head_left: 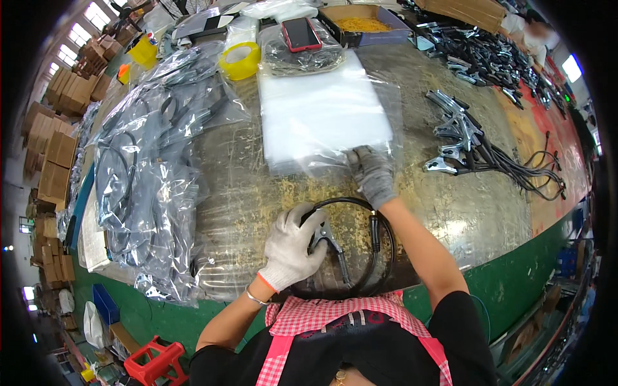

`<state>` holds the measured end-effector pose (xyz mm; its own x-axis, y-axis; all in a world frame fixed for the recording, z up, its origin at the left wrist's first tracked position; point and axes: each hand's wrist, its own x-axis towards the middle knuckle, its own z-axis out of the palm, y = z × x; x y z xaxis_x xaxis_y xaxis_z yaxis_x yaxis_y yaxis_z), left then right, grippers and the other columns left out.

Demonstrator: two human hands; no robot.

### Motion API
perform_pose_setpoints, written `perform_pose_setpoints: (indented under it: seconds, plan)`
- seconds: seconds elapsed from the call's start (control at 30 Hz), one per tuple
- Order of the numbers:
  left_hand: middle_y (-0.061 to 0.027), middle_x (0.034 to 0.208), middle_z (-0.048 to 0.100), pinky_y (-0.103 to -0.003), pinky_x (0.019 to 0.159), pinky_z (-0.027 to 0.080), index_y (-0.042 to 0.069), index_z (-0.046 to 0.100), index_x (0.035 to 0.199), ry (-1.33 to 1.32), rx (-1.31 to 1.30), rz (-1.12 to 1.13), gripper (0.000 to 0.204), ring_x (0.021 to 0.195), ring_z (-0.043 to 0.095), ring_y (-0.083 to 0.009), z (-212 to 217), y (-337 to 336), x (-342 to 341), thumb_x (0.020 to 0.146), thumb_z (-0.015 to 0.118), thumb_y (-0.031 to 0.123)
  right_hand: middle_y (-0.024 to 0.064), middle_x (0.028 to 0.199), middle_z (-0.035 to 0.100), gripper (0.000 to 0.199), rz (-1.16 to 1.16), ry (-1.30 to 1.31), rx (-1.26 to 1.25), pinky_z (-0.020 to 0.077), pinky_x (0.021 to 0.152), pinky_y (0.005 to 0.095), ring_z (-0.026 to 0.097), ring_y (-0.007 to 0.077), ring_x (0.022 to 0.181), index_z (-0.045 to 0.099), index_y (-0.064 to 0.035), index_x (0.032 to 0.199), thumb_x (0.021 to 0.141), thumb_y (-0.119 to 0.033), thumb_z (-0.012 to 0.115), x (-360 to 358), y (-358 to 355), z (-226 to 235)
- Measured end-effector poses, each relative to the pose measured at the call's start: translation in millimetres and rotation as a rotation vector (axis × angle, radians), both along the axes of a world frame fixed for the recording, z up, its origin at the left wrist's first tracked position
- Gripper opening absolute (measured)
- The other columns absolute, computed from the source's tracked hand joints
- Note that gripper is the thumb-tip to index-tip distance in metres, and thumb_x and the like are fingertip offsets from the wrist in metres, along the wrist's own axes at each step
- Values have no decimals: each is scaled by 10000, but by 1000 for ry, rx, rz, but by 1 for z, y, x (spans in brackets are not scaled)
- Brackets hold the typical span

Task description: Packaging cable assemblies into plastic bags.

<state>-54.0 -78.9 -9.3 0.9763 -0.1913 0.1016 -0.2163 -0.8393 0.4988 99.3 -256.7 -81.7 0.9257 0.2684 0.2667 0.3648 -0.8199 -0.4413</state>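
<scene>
My left hand (295,247), in a whitish work glove, is closed around a metal clamp (326,233) at the table's near edge. A black cable (392,249) runs from the clamp in a loose coil, with a black connector (374,233) along it. My right hand (371,175), in a grey glove, reaches over the coil to the near right corner of a stack of clear plastic bags (325,116). Its fingers are bent together on the edge of the top bag, whose film is wrinkled there. The fingertips are partly hidden by the glove's back.
Bagged cables (151,186) pile up on the left. To the right lie several clamps with cables (476,145), and a large heap of clamps (489,55) beyond. Yellow tape (240,61), a phone (300,34) and an open box (364,24) are at the back. A red stool (155,361) stands lower left.
</scene>
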Motion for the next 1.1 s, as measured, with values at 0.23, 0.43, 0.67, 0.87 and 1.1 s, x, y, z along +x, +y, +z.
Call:
perform_pose_setpoints:
  seconds: [0.23, 0.43, 0.67, 0.87, 1.1]
  plan:
    - [-236, 1288, 425, -392, 946, 399, -21, 257, 1372, -95, -682, 567, 917, 1172, 447, -356, -16, -19, 48, 693, 717, 390, 143, 822, 618, 238, 48, -29, 98, 464, 730, 424, 592, 332, 792, 616, -59, 877, 888, -275, 515, -20, -3, 1]
    - [-114, 1132, 524, -492, 989, 316, 116, 640, 992, -421, 173, 304, 357, 1163, 435, -270, 2, 1, 74, 683, 702, 285, 92, 854, 589, 163, 193, -111, -76, 461, 732, 392, 562, 283, 822, 605, -77, 829, 836, -241, 596, -18, -6, 2]
    - [-43, 1047, 566, -417, 939, 355, 79, 605, 736, -462, 323, 307, 189, 1050, 487, -225, 0, 21, 76, 696, 704, 234, 96, 1025, 564, 332, 39, -180, -415, 410, 877, 410, 517, 268, 1018, 620, -84, 953, 733, -328, 664, -18, -20, 51]
    - [-45, 670, 571, -325, 496, 447, 28, 570, 885, 428, -955, 681, 230, 570, 537, -162, -14, 38, 65, 879, 593, 257, 108, 1075, 555, 316, -262, -40, -233, 394, 884, 408, 498, 288, 1022, 622, -96, 973, 764, -333, 617, -39, -71, 21]
    - [-178, 1008, 607, -301, 763, 530, -33, 374, 1307, 574, -1756, 315, 390, 912, 619, -217, -33, 45, 58, 975, 378, 173, 139, 965, 618, 329, 29, 33, -22, 442, 797, 416, 553, 315, 905, 603, -64, 1052, 833, -307, 569, -94, -50, -7]
